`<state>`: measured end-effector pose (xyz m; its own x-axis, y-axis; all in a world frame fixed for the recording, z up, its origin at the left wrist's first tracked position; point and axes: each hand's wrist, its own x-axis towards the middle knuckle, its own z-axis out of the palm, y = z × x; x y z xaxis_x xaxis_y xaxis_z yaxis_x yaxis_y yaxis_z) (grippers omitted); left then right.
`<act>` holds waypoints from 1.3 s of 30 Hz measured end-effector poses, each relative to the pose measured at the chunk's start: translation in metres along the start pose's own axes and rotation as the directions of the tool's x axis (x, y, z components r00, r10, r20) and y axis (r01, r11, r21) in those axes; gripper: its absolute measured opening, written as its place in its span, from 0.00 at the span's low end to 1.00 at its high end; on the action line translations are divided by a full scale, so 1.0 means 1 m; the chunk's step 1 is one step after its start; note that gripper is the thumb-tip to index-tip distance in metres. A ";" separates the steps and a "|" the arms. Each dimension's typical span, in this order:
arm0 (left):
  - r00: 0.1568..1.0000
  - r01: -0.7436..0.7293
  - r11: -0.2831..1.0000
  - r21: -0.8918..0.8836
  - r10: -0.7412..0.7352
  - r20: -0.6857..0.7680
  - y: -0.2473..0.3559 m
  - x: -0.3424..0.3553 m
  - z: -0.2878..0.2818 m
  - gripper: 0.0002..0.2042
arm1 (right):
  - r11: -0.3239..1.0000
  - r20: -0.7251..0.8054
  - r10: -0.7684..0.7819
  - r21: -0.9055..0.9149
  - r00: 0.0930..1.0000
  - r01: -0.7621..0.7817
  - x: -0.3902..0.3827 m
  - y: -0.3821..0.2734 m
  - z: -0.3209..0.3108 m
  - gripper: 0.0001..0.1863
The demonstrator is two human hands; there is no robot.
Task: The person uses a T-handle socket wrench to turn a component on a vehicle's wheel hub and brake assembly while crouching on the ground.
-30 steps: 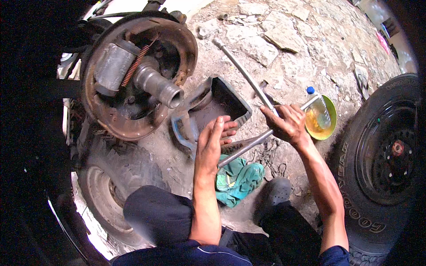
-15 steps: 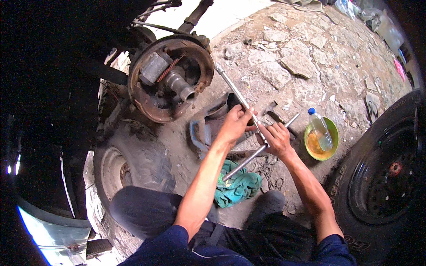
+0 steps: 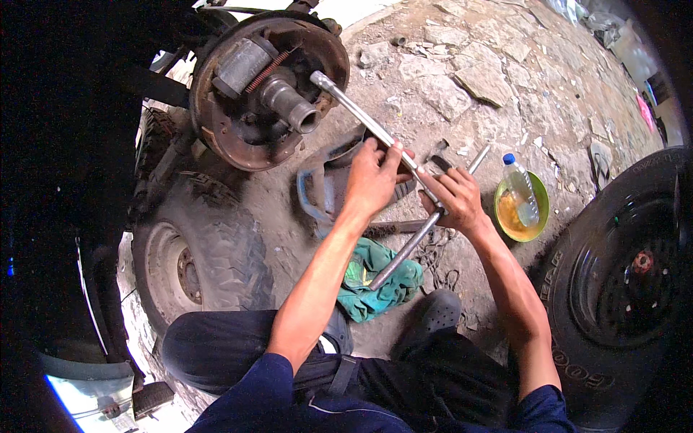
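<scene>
A long silver T-handle socket wrench point(image 3: 354, 114) slants up and left across my two hands. My left hand point(image 3: 375, 177) is closed around the middle of its shaft. Lower down, my right hand point(image 3: 456, 198) grips the shaft near the crossbar point(image 3: 404, 256). The wrench's socket end overlaps the right edge of a rusty brake backing plate point(image 3: 231, 148) in view; whether they touch, I cannot tell. On that plate are a hollow spindle point(image 3: 289, 107), a grey cylindrical part point(image 3: 245, 66) and a reddish coil spring point(image 3: 268, 71).
A dusty wheel point(image 3: 242, 252) lies on the left; a big black tire point(image 3: 570, 289) stands at right. Beside it, a green bowl point(image 3: 543, 189) of orange-brown liquid holds a clear bottle point(image 3: 521, 193). Teal cloth point(image 3: 393, 278) lies before my feet. Broken stone slabs point(image 3: 484, 76) cover the ground beyond.
The socket end has come up and left, from beside the brake plate to overlapping its edge in view. Both hands keep hold of the wrench. The whole view has shifted somewhat.
</scene>
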<state>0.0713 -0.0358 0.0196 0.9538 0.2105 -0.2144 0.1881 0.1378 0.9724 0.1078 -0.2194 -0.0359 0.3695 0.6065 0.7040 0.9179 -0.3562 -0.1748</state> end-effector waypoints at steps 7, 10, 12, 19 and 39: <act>0.998 -0.040 0.994 -0.106 0.046 0.046 0.034 -0.002 -0.011 0.13 | 0.995 -0.055 -0.081 -0.070 0.995 0.077 0.056 -0.013 -0.032 0.25; 0.999 -0.034 0.994 -0.108 0.038 0.038 0.043 -0.003 -0.015 0.13 | 0.992 -0.048 -0.108 -0.075 0.993 0.104 0.066 -0.013 -0.036 0.24; 0.999 -0.024 0.993 -0.119 0.029 0.039 0.047 -0.004 -0.019 0.13 | 0.989 -0.030 -0.115 -0.095 0.993 0.112 0.072 -0.015 -0.040 0.25; 0.994 0.012 0.964 -0.265 0.017 0.105 0.057 -0.008 -0.021 0.15 | 0.957 0.024 -0.208 -0.204 0.978 0.209 0.088 -0.020 -0.063 0.24; 0.683 0.500 0.845 0.188 -0.518 0.515 0.080 -0.067 -0.025 0.38 | 0.983 0.148 -0.140 -0.096 0.979 0.155 0.110 -0.032 -0.082 0.25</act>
<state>0.0165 -0.0144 0.1094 0.6742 -0.4261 -0.6032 0.6802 0.0401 0.7319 0.1076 -0.1996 0.1037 0.2549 0.7490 0.6116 0.9459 -0.3244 0.0031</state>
